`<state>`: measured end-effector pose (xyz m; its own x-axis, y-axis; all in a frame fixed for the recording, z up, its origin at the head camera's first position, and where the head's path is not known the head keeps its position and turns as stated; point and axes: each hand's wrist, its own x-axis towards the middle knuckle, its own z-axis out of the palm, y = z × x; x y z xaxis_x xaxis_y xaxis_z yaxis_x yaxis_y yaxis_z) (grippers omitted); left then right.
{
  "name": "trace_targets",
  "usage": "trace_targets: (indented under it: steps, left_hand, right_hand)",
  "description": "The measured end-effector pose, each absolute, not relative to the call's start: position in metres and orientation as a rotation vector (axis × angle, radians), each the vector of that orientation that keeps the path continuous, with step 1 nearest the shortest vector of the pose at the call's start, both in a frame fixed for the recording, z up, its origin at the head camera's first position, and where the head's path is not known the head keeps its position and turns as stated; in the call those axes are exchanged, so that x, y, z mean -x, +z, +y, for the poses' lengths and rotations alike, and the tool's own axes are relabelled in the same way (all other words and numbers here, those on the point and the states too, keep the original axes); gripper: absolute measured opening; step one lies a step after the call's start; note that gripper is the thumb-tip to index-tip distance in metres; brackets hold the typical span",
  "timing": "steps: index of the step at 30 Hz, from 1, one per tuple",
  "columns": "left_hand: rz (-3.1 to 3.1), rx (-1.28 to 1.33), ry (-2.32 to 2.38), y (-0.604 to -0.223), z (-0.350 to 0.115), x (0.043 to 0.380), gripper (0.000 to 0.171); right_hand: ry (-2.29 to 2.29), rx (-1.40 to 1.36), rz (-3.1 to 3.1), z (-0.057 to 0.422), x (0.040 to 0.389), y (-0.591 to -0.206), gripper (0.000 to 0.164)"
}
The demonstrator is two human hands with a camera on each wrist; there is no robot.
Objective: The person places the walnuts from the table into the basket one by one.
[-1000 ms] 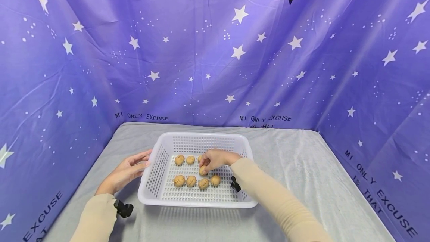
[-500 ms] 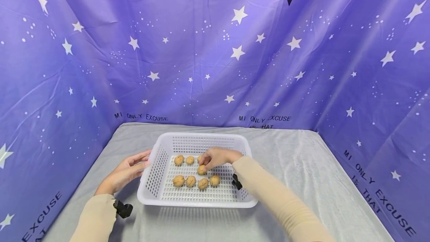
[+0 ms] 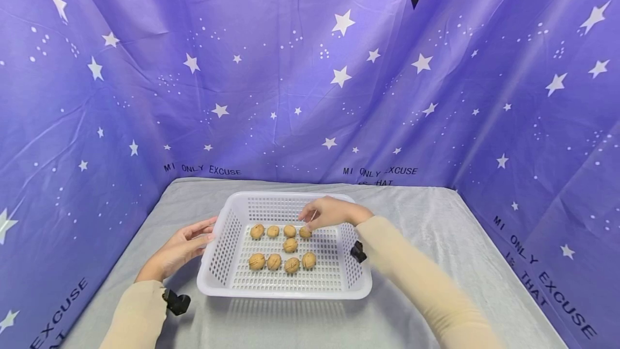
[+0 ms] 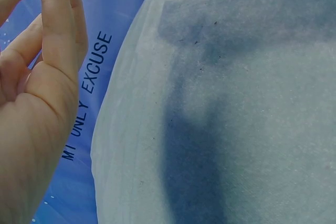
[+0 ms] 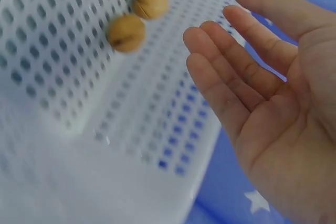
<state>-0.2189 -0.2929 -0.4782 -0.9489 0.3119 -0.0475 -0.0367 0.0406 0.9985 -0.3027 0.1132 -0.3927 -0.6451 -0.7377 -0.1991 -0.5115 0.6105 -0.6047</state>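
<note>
A white perforated plastic basket (image 3: pixel 286 293) stands on the cloth-covered table, with several walnuts on its floor. They lie in a back row and a front row, and a single walnut (image 3: pixel 290 245) sits between the two. My left hand (image 3: pixel 176 249) touches the basket's left end with extended fingers; the left wrist view shows that hand (image 4: pixel 47 87) at the basket's underside edge. Above the back right of the basket is my right hand (image 3: pixel 336 213), near the rightmost back walnut (image 3: pixel 305 232). The right wrist view has this hand (image 5: pixel 273 87) with fingers spread, holding nothing.
Grey cloth (image 3: pixel 416 246) covers the table around the basket. Purple star-printed curtains (image 3: pixel 281 79) enclose the back and both sides. Black wrist cameras sit on my left sleeve (image 3: pixel 131 311) and right sleeve (image 3: pixel 411 273).
My right hand has let go of the middle walnut and moved up and to the right, uncovering the back row. My left hand has stayed at the basket's left end.
</note>
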Motion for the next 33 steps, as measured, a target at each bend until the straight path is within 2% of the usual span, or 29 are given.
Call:
trace_targets:
  steps: [5, 11, 33]
  left_hand:
    - [2.072, -0.284, 1.99, -0.479, -0.295, 0.22, 0.062]
    - [2.069, -0.293, 1.99, -0.48, -0.297, 0.219, 0.061]
    - [2.08, -0.304, 1.938, -0.475, -0.294, 0.219, 0.061]
  right_hand:
    - [-0.768, 0.952, 2.44, 0.139, 0.303, -0.376, 0.034]
    - [-0.803, 0.973, 2.472, 0.171, 0.303, -0.363, 0.038]
    - [-0.965, 0.851, 2.628, 0.293, 0.278, -0.377, 0.039]
